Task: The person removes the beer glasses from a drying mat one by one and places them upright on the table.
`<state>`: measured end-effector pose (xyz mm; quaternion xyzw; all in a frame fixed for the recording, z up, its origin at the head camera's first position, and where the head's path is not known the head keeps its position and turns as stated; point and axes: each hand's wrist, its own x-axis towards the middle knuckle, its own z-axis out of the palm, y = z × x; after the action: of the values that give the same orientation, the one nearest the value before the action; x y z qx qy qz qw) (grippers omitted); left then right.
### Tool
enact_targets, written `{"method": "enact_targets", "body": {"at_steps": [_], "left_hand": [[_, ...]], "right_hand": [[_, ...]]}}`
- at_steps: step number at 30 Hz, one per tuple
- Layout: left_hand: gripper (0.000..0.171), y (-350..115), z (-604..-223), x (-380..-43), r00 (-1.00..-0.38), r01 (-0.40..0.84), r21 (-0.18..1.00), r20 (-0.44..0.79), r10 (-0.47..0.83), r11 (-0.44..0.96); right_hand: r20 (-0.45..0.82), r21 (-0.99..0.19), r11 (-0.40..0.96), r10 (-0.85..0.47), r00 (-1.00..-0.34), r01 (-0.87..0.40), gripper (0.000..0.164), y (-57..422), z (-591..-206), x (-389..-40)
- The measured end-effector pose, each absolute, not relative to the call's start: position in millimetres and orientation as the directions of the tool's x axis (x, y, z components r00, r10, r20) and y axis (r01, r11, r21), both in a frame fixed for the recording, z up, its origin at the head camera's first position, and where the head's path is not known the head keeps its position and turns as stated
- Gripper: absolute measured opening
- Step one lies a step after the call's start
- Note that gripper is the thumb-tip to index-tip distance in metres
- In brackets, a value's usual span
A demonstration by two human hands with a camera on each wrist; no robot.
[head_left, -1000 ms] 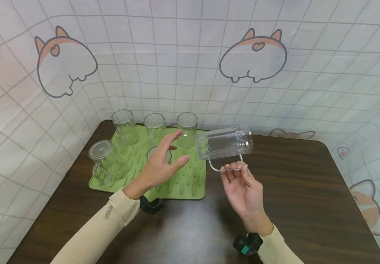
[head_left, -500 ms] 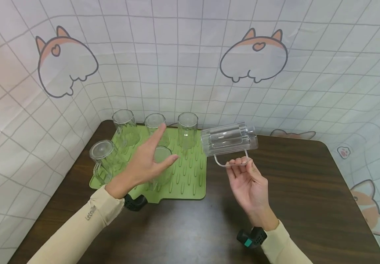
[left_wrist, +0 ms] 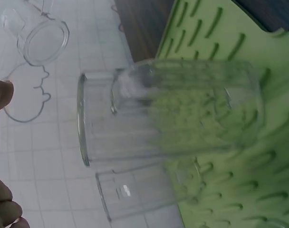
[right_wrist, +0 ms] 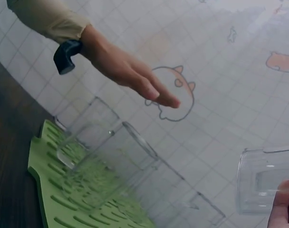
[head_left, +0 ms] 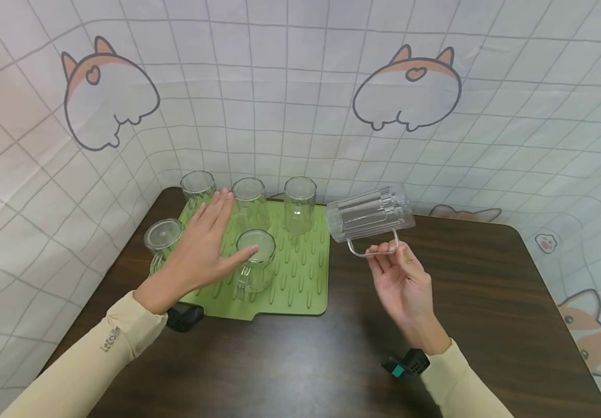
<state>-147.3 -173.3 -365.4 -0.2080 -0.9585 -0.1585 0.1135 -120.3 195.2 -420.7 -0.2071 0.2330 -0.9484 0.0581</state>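
My right hand (head_left: 402, 284) holds a clear glass mug (head_left: 368, 215) by its handle, fingers and thumb at the handle. The mug lies on its side in the air, to the right of a green drying mat (head_left: 300, 290). My left hand (head_left: 198, 249) is over the mat's left part with fingers straight and thumb spread, holding nothing. Just right of its thumb stands another glass mug (head_left: 258, 267); in the left wrist view that mug (left_wrist: 173, 109) shows large. The left hand partly hides a mug (head_left: 163, 233) at the mat's left edge.
Three more glass mugs stand along the mat's back edge, the rightmost mug (head_left: 300, 206) nearest the held one. The mat lies on a dark wooden table (head_left: 488, 290). A white grid-patterned cloth (head_left: 300, 116) hangs close behind and beside the table.
My left hand has moved left and away from the front mug, its fingers straightening. My right hand has moved slightly right and up with the held mug.
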Motion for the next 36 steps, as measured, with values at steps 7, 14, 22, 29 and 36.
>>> {"method": "enact_targets", "body": {"at_steps": [7,14,22,29,36], "left_hand": [[0.111,-199.8,-368.0,-142.3,-0.914,0.371,0.179,0.241,0.325,0.911],[0.112,-226.4,-369.2,-134.7,-0.928,0.323,0.139,0.241,0.284,0.936],[0.117,-253.8,-373.4,-130.0,-0.943,0.279,0.167,0.235,0.237,0.946],[0.119,-274.8,-382.3,-127.5,-0.94,0.284,0.185,0.247,0.235,0.941],[0.12,-291.6,-393.3,-123.0,-0.932,0.296,0.175,0.268,0.244,0.939]], "right_hand": [[0.374,-0.481,-0.876,-0.18,-0.91,-0.024,0.04,198.4,-418.7,-123.0],[0.373,-0.529,-0.844,-0.133,-0.918,-0.092,0.035,200.3,-417.0,-128.6],[0.366,-0.608,-0.772,-0.065,-0.928,-0.185,0.028,202.6,-415.4,-134.9],[0.346,-0.693,-0.678,-0.014,-0.938,-0.245,0.022,203.5,-417.0,-141.9],[0.33,-0.755,-0.589,0.036,-0.943,-0.287,0.019,206.0,-420.1,-150.8]]}}
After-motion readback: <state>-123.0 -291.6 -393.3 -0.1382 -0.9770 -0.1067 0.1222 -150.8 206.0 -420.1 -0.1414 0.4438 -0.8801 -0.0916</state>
